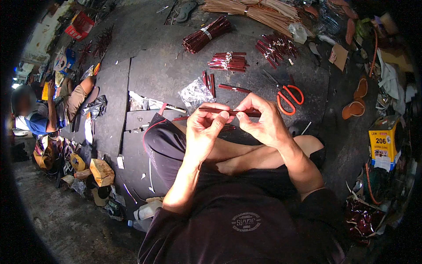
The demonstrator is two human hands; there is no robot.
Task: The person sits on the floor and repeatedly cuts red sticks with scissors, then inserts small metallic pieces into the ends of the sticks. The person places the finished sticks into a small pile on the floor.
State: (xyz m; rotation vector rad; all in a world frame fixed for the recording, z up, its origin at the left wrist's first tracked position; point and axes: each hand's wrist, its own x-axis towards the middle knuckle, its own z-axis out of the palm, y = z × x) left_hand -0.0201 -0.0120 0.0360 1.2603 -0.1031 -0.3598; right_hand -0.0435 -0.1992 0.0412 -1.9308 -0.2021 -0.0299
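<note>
Between the thumbs and fingers of both hands I hold a narrow, dark red glossy strip (252, 113) level above my crossed legs. My left hand (203, 130) pinches its left part, and my right hand (263, 121) grips its right part. The two thumb tips are close together near the strip's middle; the fingers cover much of it. Just beyond my hands lie a single red strip (234, 88) and a clear plastic bag (196, 93) with several red strips (212, 85) beside it. Scissors (286, 94) with orange handles rest to the right.
Farther out are a stack of red strips with silvery fittings (227, 61), a loose pile (277, 48) and a tied dark red bundle (206, 34). Brown sticks (257, 15) lie at the back. A yellow can (383, 143) and sandals (354, 108) are at right; another person (39, 110) sits at left.
</note>
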